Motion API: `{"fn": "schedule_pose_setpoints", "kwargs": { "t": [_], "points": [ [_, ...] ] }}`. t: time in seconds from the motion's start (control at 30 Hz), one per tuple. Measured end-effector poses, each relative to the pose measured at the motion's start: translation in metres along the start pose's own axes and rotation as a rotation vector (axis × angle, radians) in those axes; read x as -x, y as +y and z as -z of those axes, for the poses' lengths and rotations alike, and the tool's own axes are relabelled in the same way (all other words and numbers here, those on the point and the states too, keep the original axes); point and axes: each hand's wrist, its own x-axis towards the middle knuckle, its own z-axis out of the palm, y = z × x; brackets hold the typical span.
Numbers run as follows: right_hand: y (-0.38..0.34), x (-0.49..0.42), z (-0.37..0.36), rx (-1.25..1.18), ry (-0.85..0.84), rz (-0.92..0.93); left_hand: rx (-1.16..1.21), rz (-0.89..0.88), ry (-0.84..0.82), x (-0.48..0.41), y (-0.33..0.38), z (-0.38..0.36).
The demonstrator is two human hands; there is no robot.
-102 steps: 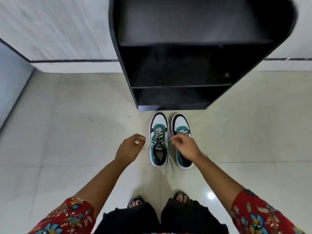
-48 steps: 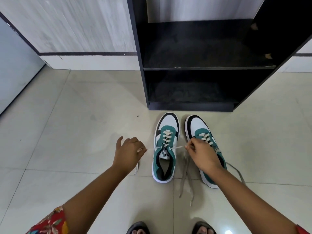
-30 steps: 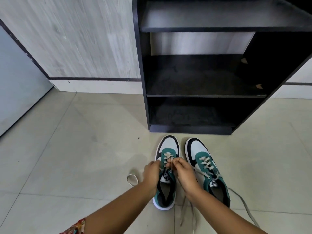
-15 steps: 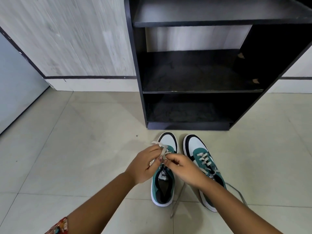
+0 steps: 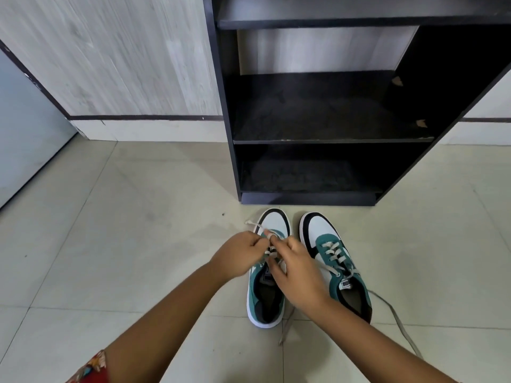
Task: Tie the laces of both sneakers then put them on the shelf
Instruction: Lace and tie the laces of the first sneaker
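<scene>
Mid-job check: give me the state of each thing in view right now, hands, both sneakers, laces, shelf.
left hand: closed on the left sneaker's lace
right hand: closed on the same lace
left sneaker: upright on the floor, knot not finished
right sneaker: upright on the floor beside it, untied
right sneaker's lace: loose, trailing over the tiles
shelf: open-fronted, no shoes on the visible boards

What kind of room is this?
Probably a home hallway or entry corner, though I can't be sure. A black shoe shelf stands against a wood-look wall, and sneakers sit on a shiny tiled floor.
</scene>
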Motion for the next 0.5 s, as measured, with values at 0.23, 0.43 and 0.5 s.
{"fn": "schedule_pose_setpoints", "kwargs": {
  "t": [0.23, 0.43, 0.5],
  "points": [
    [0.004, -0.008, 0.035, -0.585, 0.133, -0.268, -0.049, -0.074, 0.384, 0.013, -0.018, 0.018],
    [0.035, -0.002, 0.078, 0.055, -0.036, -0.441, -0.298, 0.009, 0.502, 0.025, -0.063, 0.01],
    [0.035, 0.004, 0.081, 0.409, -0.238, -0.476, -0.495, 0.109, 0.395, 0.029, -0.082, 0.01]
  ]
}}
